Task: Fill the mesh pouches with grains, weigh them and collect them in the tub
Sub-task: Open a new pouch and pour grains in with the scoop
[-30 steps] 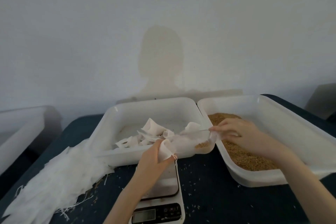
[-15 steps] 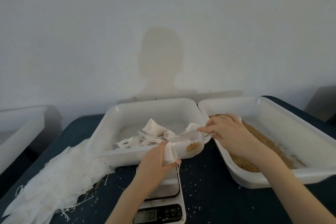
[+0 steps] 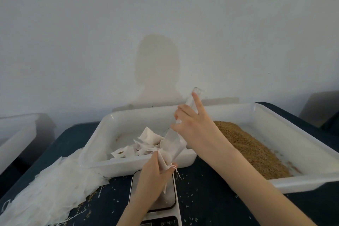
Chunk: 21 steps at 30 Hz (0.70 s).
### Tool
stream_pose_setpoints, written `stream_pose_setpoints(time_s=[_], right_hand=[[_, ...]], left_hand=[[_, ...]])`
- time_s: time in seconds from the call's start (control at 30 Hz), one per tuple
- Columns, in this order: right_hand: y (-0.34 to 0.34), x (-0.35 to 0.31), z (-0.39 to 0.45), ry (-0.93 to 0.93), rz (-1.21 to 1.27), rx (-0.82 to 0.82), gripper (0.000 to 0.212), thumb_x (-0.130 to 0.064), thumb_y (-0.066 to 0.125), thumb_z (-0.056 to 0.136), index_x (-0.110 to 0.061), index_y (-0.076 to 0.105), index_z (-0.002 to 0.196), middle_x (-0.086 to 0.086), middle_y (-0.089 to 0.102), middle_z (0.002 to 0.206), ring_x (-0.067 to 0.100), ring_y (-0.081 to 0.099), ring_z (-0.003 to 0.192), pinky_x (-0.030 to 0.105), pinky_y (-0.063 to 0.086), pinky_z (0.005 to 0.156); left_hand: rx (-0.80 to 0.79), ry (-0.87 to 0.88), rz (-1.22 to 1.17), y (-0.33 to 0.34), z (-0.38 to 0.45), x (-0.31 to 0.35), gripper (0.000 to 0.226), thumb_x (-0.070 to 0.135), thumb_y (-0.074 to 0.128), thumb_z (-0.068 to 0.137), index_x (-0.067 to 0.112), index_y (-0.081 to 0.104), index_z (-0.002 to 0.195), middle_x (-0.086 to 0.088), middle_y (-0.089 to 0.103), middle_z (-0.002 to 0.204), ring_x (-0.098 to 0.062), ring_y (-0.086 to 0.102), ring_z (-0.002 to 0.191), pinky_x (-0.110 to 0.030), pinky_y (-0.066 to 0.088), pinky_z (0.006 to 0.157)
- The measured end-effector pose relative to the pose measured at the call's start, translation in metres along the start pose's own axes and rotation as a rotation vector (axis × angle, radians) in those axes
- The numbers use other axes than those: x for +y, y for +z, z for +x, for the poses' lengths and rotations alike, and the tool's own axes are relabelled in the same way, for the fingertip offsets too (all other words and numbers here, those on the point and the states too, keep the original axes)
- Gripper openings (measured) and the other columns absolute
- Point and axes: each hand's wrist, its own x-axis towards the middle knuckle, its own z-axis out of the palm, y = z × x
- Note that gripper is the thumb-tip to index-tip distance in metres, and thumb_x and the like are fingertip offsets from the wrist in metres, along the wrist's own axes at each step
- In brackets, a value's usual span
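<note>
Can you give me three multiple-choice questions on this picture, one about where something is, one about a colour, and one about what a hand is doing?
1. Where is the scale?
A. inside the grain tub
B. on the table in front of the pouch tub
C. on the pile of empty pouches

2. What colour is the loose grain?
A. golden brown
B. black
C. green

3. What is the right hand doing?
A. resting flat on the table
B. gripping the tub rim
C. holding a clear scoop tipped steeply into the pouch

Answers: 1 B, since the scale sits on the dark table below the pouch tub. 2 A, as the grain heap looks golden brown. 3 C: the scoop's handle points up while the left hand grips the pouch mouth.
</note>
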Motion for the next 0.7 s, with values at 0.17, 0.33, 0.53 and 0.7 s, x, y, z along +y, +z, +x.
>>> stream_pose_setpoints(time_s=[0.17, 0.33, 0.53, 0.7], right_hand=[[-0.004, -0.003, -0.004, -0.012, -0.052, 0.025, 0.061, -0.001, 0.019, 0.067, -0.019, 0.066, 0.101, 0.008, 0.051, 0.117, 0.029, 0.037, 0.129, 0.058, -0.023, 0.105], [-0.008, -0.002, -0.005, -0.043, -0.060, 0.060, 0.047, 0.005, 0.035, 0.077, -0.017, 0.065, 0.105, 0.009, 0.049, 0.122, 0.028, 0.037, 0.130, 0.057, -0.022, 0.104], [0.007, 0.011, -0.010, 0.040, 0.023, 0.044, 0.042, -0.001, 0.041, 0.087, -0.020, 0.059, 0.119, 0.006, 0.048, 0.129, 0.027, 0.035, 0.132, 0.050, -0.010, 0.115], [0.035, 0.031, -0.022, 0.209, 0.175, -0.072, 0.055, 0.004, 0.046, 0.085, -0.025, 0.048, 0.131, -0.001, 0.052, 0.125, 0.021, 0.047, 0.119, 0.038, 0.030, 0.106]], left_hand=[[0.016, -0.003, 0.012, 0.000, -0.001, 0.004, 0.038, 0.038, 0.070, 0.081, 0.025, 0.035, 0.071, 0.011, 0.043, 0.062, 0.000, 0.046, 0.055, -0.011, 0.037, 0.055], [-0.016, -0.068, -0.033, 0.005, 0.000, 0.009, 0.057, 0.038, 0.067, 0.084, -0.003, 0.047, 0.117, -0.015, 0.059, 0.100, -0.030, 0.056, 0.103, -0.022, 0.038, 0.069], [0.017, -0.012, -0.055, -0.004, -0.002, 0.010, 0.028, 0.033, 0.068, 0.084, 0.022, 0.043, 0.080, 0.014, 0.047, 0.071, -0.001, 0.045, 0.063, -0.012, 0.034, 0.054], [0.051, 0.043, -0.053, -0.011, 0.001, 0.005, 0.012, 0.037, 0.052, 0.093, 0.036, 0.046, 0.083, 0.013, 0.059, 0.071, 0.000, 0.056, 0.068, -0.013, 0.038, 0.056]])
